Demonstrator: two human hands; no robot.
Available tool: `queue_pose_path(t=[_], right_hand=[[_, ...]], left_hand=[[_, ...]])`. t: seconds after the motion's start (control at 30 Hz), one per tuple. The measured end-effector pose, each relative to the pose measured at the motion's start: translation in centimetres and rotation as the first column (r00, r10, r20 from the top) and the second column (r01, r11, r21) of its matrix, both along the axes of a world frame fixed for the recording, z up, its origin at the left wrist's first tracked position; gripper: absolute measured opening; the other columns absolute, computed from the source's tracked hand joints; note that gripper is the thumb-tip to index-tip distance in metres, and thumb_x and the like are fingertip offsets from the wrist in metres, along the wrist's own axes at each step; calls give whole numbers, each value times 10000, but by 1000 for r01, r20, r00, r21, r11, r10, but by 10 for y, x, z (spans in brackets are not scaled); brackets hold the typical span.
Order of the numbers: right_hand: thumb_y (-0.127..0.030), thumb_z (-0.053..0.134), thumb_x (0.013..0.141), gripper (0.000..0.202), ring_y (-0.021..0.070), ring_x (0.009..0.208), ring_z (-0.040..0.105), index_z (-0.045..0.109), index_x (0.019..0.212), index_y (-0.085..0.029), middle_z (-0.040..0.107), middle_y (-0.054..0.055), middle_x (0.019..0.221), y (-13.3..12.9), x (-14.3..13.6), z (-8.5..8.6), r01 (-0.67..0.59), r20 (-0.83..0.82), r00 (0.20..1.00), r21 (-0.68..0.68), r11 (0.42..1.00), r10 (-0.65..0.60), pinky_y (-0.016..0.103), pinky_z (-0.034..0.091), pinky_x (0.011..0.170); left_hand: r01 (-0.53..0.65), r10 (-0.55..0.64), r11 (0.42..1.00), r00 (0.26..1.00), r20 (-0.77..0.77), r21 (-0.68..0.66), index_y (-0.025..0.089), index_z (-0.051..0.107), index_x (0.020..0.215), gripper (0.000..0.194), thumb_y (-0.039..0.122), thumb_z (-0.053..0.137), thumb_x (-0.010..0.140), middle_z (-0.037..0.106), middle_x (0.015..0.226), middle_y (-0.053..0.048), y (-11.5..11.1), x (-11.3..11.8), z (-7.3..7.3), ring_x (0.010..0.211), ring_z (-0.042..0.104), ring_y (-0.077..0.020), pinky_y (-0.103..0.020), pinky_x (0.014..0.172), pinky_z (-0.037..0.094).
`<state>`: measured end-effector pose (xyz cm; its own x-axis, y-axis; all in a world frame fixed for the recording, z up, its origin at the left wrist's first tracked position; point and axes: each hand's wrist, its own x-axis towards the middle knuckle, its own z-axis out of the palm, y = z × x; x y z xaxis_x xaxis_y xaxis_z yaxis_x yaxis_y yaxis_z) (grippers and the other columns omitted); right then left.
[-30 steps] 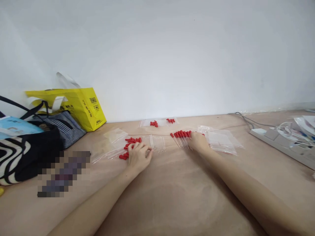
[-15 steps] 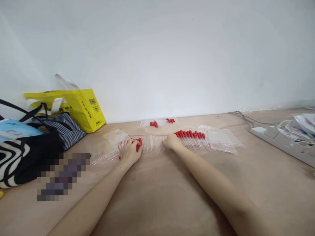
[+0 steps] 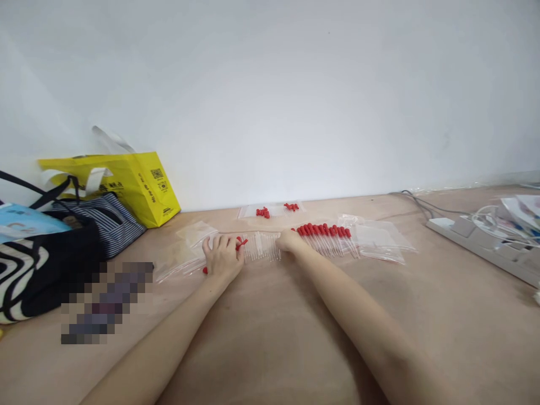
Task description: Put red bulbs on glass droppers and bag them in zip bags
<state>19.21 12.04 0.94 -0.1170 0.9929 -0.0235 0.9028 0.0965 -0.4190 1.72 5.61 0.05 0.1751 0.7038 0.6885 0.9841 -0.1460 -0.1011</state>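
My left hand [image 3: 223, 257] lies over red rubber bulbs [image 3: 241, 243], its fingers curled round them and partly hiding them. One more red bulb [image 3: 205, 270] shows beside the palm. To the right of that hand, thin clear glass tubes [image 3: 261, 246] lie side by side in a row. At the row's right end my right hand [image 3: 289, 241] is closed, its fingertips pinching at the end tube; the grip itself is mostly hidden. Beyond it stretches a slanted row of droppers [image 3: 327, 236], clear tubes with red bulbs on their far ends.
Clear plastic bags lie at left [image 3: 185, 250] and right [image 3: 382, 239]. A bag with red-topped droppers [image 3: 274, 211] rests by the wall. Yellow [image 3: 143, 188] and black [image 3: 50, 275] bags stand left, near a blurred item [image 3: 109, 306]. A power strip [image 3: 476, 242] with cables sits right.
My right hand has shifted slightly left along the tubes. The left hand's fingers have moved a little over the red bulbs, and fewer bulbs show beside them.
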Motion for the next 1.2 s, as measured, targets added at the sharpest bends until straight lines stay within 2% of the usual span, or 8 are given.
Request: queue_pose_path(t=[0.07,0.17,0.3,0.47,0.57,0.7,1.0,1.2], right_hand=[[-200,465,740,192,224,757,614,625,790,-107,650,149,830,-11,5,7,-15,-11,1000,30,999,15,258,421,586],[-242,364,824,254,207,791,593,579,845,-108,633,150,855,-35,22,13,-43,-34,998,127,991,47,253,396,613],[-223,332,859,201,160,720,559,503,862,-117,606,108,818,-67,60,5,-147,-71,982,318,936,178,235,371,612],[-212,325,878,192,140,690,535,508,873,-155,598,49,764,-87,97,-21,-362,-29,898,517,775,439,255,379,665],[-192,355,871,183,141,738,534,536,876,-158,605,48,790,-91,101,-29,-408,48,881,581,704,470,304,353,776],[-168,378,859,169,134,736,535,544,891,-160,604,38,791,-95,92,-35,-416,36,871,584,697,489,290,360,749],[-164,404,841,158,137,726,523,549,905,-172,596,32,777,-102,81,-38,-377,-53,860,605,702,508,288,375,741],[-170,403,842,161,134,703,509,555,896,-167,587,33,748,-103,75,-36,-370,-71,851,621,691,520,285,367,735]], left_hand=[[153,-153,988,988,-2,-20,194,565,755,132,261,454,780,607,816,-54,-9,10,3,866,493,-240,-475,916,223],[403,-412,898,911,-17,-174,199,550,770,122,227,433,790,609,797,-34,-28,28,6,847,503,-209,-460,941,220],[529,-553,786,833,18,-321,196,545,743,99,203,449,770,599,746,-14,-45,46,3,800,518,-185,-459,952,214],[559,-556,758,823,113,-337,230,544,1027,248,238,486,786,602,976,-29,-41,47,-6,916,504,-199,-443,917,260],[580,-564,739,811,156,-344,265,600,942,182,249,473,812,595,1000,-15,-35,47,-12,937,497,-193,-400,872,307],[572,-530,749,820,215,-334,234,605,807,164,197,446,828,624,910,2,-33,52,-13,891,515,-177,-381,849,309],[549,-481,777,834,270,-310,227,532,864,115,197,425,837,635,860,30,-37,53,-11,850,536,-163,-431,914,207],[576,-504,789,805,313,-212,231,547,927,146,208,434,836,643,856,22,-34,52,-12,828,546,-157,-395,883,248]])
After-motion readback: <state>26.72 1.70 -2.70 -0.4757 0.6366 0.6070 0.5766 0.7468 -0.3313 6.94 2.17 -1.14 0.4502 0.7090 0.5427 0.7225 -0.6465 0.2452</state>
